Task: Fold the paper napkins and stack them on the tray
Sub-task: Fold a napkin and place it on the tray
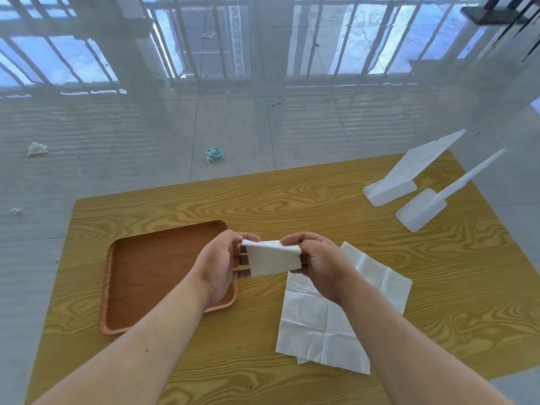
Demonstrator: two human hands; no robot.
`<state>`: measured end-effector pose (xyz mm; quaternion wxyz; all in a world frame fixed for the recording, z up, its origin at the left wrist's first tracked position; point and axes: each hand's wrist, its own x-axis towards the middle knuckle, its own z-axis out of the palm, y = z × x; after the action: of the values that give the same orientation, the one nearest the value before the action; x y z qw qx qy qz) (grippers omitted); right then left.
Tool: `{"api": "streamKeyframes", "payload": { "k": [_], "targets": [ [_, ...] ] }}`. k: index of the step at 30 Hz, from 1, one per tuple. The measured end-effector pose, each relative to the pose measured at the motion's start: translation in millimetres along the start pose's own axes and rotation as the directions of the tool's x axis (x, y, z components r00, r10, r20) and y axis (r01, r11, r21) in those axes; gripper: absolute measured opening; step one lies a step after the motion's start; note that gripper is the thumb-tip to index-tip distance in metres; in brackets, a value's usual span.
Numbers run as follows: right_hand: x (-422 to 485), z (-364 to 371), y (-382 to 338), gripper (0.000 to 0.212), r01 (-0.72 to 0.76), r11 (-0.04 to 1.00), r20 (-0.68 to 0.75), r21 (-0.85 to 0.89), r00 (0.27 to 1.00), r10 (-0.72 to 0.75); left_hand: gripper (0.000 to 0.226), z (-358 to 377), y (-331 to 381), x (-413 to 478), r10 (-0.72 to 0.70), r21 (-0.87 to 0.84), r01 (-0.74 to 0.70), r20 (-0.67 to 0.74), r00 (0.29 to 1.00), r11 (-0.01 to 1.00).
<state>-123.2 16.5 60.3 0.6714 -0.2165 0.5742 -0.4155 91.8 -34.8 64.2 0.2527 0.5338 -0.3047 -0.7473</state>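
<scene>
Left of the grip, near right corner of the tray (163,276) hidden under the left hand (220,267). Below the grip, upper middle of the unfolded napkins (318,323) covered by the right hand (318,264) and wrist; sheet count there unclear. Within the grip, layer count of the folded napkin (273,258) unreadable. Far right of the grip, table (292,200) edge cut off by the frame.
</scene>
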Motion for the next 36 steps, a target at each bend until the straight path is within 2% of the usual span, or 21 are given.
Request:
{"api": "streamKeyframes", "payload": {
  "k": [2,4,6,10,12,16,19,21,27,30,31,33,34,36],
  "targets": [
    [3,2,2,0.04,-0.026,0.999,0.007,0.043,1.0,0.026,0.037,-2,2,-1,-0.014,0.001,0.014,0.008,1.0,1.0],
    [7,8,4,0.039,-0.051,0.995,0.009,0.083,0.999,0.051,0.029,-6,1,0,0.038,0.088,-0.037,-0.01,0.999,0.995],
    [14,18,6,0.03,-0.068,0.996,-0.007,0.053,0.998,0.069,0.038,-13,-2,2,0.089,0.156,-0.08,-0.048,0.995,0.985],
    [28,47,15,0.036,-0.15,0.983,-0.027,-0.11,0.989,0.148,0.045,-46,-7,2,0.118,0.17,-0.094,-0.138,0.983,0.981],
    [36,68,21,0.028,-0.165,0.975,-0.022,-0.149,0.986,0.164,0.043,-71,-10,0,0.075,0.195,-0.041,-0.172,0.982,0.98],
    [56,120,36,0.006,-0.181,0.95,-0.021,-0.254,0.983,0.182,0.012,-132,-19,-6,0.026,0.284,0.067,-0.312,0.95,0.956],
    [72,159,50,0.007,-0.17,0.877,-0.066,-0.45,0.985,0.158,0.02,-176,-23,-9,0.098,0.381,0.09,-0.447,0.889,0.92],
    [81,179,58,0.01,-0.148,0.811,-0.074,-0.566,0.989,0.129,0.027,-199,-26,-9,0.128,0.467,0.13,-0.482,0.867,0.875],
    [101,203,75,0.012,-0.06,0.556,-0.055,-0.829,0.998,0.024,0.037,-231,-40,-5,0.19,0.702,0.23,-0.466,0.864,0.674],
    [94,192,80,0.02,-0.01,0.383,-0.079,-0.924,0.983,-0.165,0.053,-222,-45,-11,0.329,0.812,0.263,-0.475,0.816,0.521],
    [87,183,82,0.023,0.013,0.346,-0.075,-0.938,0.968,-0.239,0.059,-214,-48,-13,0.396,0.863,0.231,-0.425,0.814,0.449],
    [68,159,86,0.025,0.049,0.332,-0.072,-0.942,0.936,-0.344,0.062,-190,-54,-18,0.508,0.952,0.082,-0.228,0.83,0.294],
    [57,144,89,0.025,0.059,0.344,-0.083,-0.937,0.92,-0.384,0.062,-176,-57,-18,0.53,0.978,-0.004,-0.109,0.841,0.208],
    [35,106,93,0.023,0.043,0.377,-0.145,-0.925,0.878,-0.456,0.063,-140,-62,-14,0.478,0.988,-0.156,0.127,0.869,0.022]
  ]
}}
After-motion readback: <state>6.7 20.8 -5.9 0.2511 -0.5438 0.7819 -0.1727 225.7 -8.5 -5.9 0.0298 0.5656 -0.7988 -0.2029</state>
